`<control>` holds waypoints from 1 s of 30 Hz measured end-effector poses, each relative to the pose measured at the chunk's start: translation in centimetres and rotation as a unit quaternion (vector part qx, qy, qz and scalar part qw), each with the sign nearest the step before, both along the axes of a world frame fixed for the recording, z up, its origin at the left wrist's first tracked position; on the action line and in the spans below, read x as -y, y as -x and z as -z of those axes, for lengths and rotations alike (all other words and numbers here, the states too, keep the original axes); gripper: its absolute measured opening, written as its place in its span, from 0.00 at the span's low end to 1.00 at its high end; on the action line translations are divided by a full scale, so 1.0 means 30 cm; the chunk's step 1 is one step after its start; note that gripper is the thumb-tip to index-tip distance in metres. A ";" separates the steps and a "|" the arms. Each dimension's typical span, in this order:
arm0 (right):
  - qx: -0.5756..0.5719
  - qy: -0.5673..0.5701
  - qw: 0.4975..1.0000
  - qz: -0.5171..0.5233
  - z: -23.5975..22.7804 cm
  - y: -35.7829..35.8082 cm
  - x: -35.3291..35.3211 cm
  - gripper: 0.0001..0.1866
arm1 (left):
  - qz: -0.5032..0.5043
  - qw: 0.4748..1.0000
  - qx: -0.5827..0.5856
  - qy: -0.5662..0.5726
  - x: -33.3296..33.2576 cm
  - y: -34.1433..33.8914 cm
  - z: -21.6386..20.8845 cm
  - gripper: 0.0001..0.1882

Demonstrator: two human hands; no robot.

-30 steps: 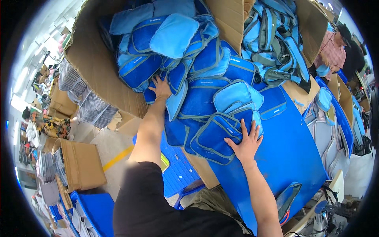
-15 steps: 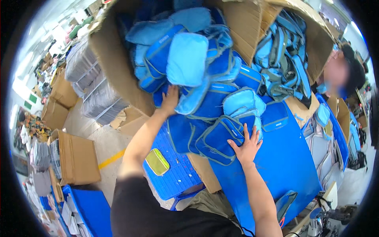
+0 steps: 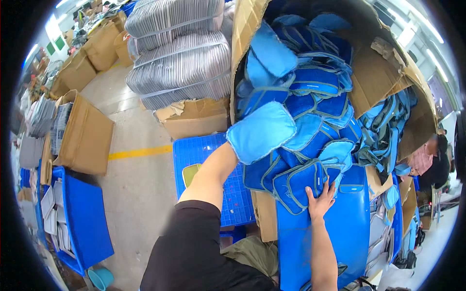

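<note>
- Nearest, our left forearm (image 3: 211, 174) partly covered a green pouch (image 3: 191, 173).
- Our right hand (image 3: 320, 200) rested with its fingers spread on the edge of a dark-blue piece (image 3: 296, 186), at the near end of the pile over the blue surface (image 3: 340, 233).
- A light-blue piece (image 3: 262, 132) hid our left hand; we could not tell whether it gripped.
- We judged the step in hand to be working 1 piece apart with the left while the right steadied others; the next move seemed to call for a sure grip, neighbours undisturbed.
- Beyond, the cardboard box (image 3: 245, 34) held more pieces, too overlapped to count, its depths dark.
- Farthest right, a co-worker (image 3: 422, 157) appeared small and indistinct.
</note>
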State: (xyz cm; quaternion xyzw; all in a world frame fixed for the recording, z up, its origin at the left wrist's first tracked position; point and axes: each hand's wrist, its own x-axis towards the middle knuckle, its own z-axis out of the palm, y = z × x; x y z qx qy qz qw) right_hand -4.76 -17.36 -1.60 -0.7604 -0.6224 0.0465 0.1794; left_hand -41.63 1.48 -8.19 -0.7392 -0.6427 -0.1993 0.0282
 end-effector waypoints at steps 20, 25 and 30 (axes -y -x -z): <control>-0.059 -0.005 0.991 0.119 -0.025 -0.148 0.175 0.58 | 0.145 0.826 -0.437 0.324 -0.168 -0.019 -0.488 0.27; -0.081 -0.272 0.959 -0.005 -0.132 0.075 0.219 0.53 | 0.184 0.705 -0.565 0.389 -0.151 -0.168 -0.670 0.25; -0.020 -0.230 0.941 -0.247 -0.400 0.424 0.096 0.44 | 0.227 0.630 -0.625 0.402 -0.122 -0.286 -0.726 0.24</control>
